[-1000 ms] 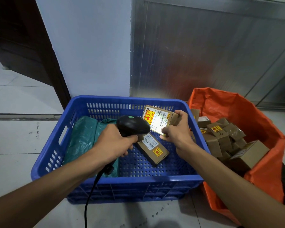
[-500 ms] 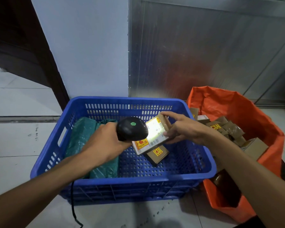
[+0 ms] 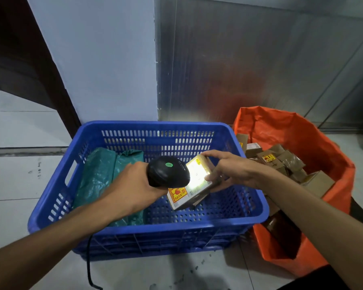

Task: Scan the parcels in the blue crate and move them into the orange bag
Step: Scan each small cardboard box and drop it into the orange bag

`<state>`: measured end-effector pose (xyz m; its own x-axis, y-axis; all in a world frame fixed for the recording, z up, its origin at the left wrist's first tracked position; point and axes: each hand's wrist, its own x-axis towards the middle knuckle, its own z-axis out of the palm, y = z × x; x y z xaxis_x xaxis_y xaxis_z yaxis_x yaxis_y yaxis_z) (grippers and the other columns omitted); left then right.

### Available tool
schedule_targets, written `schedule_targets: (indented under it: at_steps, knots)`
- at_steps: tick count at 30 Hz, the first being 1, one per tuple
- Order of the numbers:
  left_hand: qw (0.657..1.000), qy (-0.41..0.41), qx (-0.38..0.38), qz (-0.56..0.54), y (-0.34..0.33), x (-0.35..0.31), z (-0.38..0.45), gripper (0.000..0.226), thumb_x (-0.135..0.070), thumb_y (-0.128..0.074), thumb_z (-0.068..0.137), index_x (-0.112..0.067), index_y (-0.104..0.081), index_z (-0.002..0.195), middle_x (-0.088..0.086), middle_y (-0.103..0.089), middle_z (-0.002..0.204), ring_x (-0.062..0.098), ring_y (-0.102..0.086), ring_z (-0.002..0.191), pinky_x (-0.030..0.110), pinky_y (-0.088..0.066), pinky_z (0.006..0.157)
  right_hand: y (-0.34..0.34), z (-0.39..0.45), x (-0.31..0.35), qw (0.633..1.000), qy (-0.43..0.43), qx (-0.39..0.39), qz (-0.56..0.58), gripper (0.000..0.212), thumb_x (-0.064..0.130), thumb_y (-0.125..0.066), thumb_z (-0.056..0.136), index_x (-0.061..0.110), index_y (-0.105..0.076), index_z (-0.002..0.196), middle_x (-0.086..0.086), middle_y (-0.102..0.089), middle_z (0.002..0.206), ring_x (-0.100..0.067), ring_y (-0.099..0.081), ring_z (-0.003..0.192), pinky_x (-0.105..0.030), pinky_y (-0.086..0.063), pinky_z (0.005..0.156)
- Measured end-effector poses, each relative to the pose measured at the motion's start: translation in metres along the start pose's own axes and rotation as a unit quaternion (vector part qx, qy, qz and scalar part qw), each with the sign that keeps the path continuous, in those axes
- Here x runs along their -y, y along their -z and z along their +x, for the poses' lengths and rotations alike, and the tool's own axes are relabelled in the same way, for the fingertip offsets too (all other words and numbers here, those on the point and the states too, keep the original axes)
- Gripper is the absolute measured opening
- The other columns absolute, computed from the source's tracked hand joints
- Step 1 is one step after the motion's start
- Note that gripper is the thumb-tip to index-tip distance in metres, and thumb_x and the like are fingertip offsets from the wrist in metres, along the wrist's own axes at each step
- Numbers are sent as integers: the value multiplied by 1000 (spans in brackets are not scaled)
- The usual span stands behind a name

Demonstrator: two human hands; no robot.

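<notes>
Pale floor tiles meet a blue-grey wall and a metal panel behind a blue crate (image 3: pixel 147 228). Over it, the left hand (image 3: pixel 132 185) grips a black scanner (image 3: pixel 168 172) whose light floods the label of a cardboard parcel (image 3: pixel 192 185) pinched in the right hand (image 3: pixel 233 170). A green bag (image 3: pixel 105 174) lies in the crate; the orange bag (image 3: pixel 314 147) beside it holds more boxes (image 3: pixel 281 160)

The blue crate (image 3: pixel 134 231) floor lies open right of the green bag (image 3: pixel 105 174) (filling its left side).
</notes>
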<state>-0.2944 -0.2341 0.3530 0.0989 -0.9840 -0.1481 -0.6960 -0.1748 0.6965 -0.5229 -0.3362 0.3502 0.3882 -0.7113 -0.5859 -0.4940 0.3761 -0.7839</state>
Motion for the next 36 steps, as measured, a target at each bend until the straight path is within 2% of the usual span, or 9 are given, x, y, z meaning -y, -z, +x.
schedule_targets:
  at_steps: [2, 5, 9, 13, 18, 21, 28, 36]
  knots:
    - [1000, 0, -7, -2, -4, -1, 1, 24, -28, -81, 74, -19, -64, 60, -3, -63, 51, 7, -58, 47, 27, -48, 51, -3, -1, 2, 1000, 1, -5, 5, 64, -11, -59, 90, 30, -49, 138, -11, -51, 128, -33, -60, 110, -48, -61, 86]
    - [1000, 2, -2, -11, -7, -1, 3, 22, -29, -80, 75, -16, -67, 64, -2, -67, 54, 4, -56, 43, 26, -48, 49, -5, 0, 2, 1000, 2, -11, 0, 54, -11, -58, 91, 30, -52, 125, -6, -54, 116, -29, -60, 106, -46, -61, 86]
    - [1000, -2, 3, -14, -8, 1, 3, 18, -27, -81, 77, -16, -69, 69, 4, -72, 62, 3, -57, 43, 27, -50, 51, -6, 4, 1, 1000, -3, -15, -10, 55, -8, -60, 91, 28, -49, 130, -6, -55, 118, -30, -60, 110, -47, -61, 86]
    - [1000, -1, 1, -19, -7, 1, 1, 19, -26, -79, 76, -16, -67, 65, 3, -70, 60, 1, -55, 41, 26, -49, 51, -6, 7, -1, 999, -9, -19, -26, 60, -7, -62, 89, 27, -47, 136, -11, -58, 123, -31, -65, 108, -46, -62, 83]
    - [1000, 1, -5, -24, -6, 2, 1, 18, -22, -79, 75, -13, -68, 65, 8, -71, 62, 8, -57, 44, 28, -49, 50, -7, 10, -2, 999, -18, -24, -39, 61, -6, -65, 89, 29, -45, 135, -11, -63, 117, -29, -70, 100, -45, -62, 82]
    - [1000, 1, -7, -29, -4, 4, 0, 17, -21, -79, 75, -14, -67, 65, 8, -70, 61, 9, -56, 44, 29, -49, 50, -7, 11, -2, 998, -18, -30, -46, 57, -6, -65, 89, 28, -46, 131, -12, -62, 119, -30, -69, 103, -46, -62, 84]
    - [1000, -5, -13, -11, -2, 3, -2, 18, -24, -79, 76, -15, -66, 66, 3, -70, 59, 9, -60, 47, 31, -53, 52, -11, 16, -3, 998, -14, -27, -57, 60, -4, -66, 89, 27, -45, 136, -11, -63, 117, -30, -70, 101, -46, -62, 84]
    - [1000, -6, -14, -26, -5, 6, 0, 20, -23, -79, 77, -14, -66, 65, 0, -64, 53, 7, -57, 43, 28, -49, 50, -11, 16, -4, 998, 5, -27, -47, 63, -4, -68, 86, 31, -46, 134, -9, -60, 119, -31, -69, 103, -48, -62, 81]
